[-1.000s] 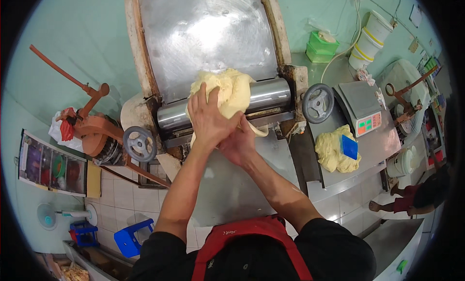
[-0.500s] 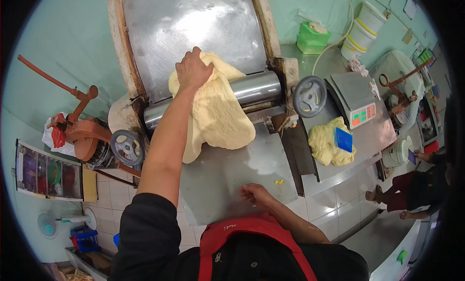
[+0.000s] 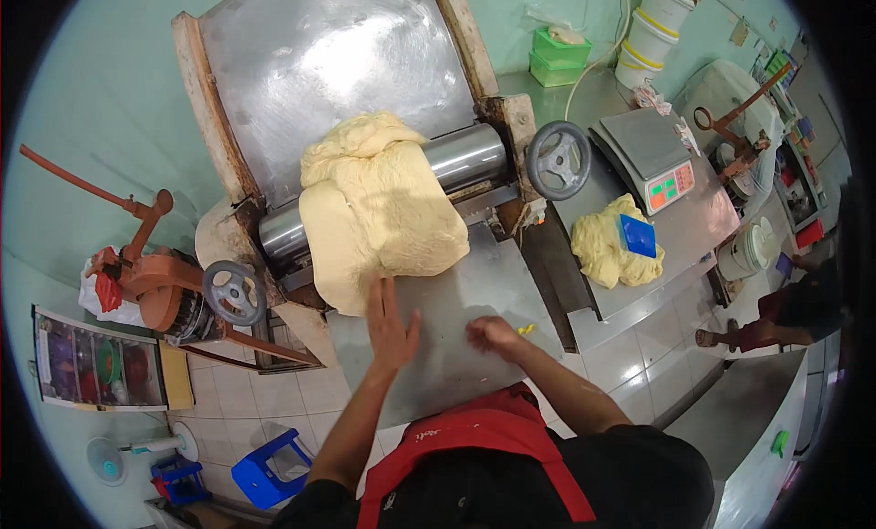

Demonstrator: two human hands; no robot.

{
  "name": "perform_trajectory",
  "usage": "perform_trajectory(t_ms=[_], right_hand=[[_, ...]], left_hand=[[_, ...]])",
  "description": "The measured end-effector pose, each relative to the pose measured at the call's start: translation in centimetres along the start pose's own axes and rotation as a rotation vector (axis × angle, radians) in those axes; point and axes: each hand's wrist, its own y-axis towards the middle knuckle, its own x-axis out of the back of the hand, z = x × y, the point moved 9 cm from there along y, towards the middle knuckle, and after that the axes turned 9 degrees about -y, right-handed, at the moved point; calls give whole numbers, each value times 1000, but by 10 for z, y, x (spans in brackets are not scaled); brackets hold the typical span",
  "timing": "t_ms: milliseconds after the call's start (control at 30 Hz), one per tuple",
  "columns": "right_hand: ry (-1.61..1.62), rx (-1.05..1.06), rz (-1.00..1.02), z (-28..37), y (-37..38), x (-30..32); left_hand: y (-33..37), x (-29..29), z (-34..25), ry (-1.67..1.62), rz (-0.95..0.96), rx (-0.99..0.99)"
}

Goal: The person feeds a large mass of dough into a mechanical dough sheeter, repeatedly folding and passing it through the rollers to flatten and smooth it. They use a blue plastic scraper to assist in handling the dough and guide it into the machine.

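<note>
A large pale-yellow dough sheet drapes over the steel roller of a dough sheeter, bunched at its top and hanging toward me in broad folds. My left hand is open with fingers stretched out; its fingertips reach the lower edge of the dough, and whether they press on it I cannot tell. Over the flat metal tray, my right hand is curled closed, apart from the dough, with nothing seen in it. Small yellow dough scraps lie beside that hand.
Handwheels flank the roller. On the right-hand steel table sit another dough lump, a blue scraper and a digital scale. A blue stool stands at lower left. Another person is at far right.
My left hand has let go of the dough's top and drawn back toward me to its lower edge. The dough lies spread wider over the roller. My right hand has curled more tightly.
</note>
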Motion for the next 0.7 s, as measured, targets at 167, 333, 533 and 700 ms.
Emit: perform_trajectory(t_ms=[167,333,533,700], right_hand=[[0,125,-181,98,56,68],[-222,354,-356,154,155,163],[-1087,699,-393,213,169,93],[-959,683,-154,207,178,66]], left_hand=[[-86,-38,133,-314,-235,555],[26,-40,227,-622,-31,719],[43,-68,266,-158,-58,446],[45,-109,242,46,-48,268]])
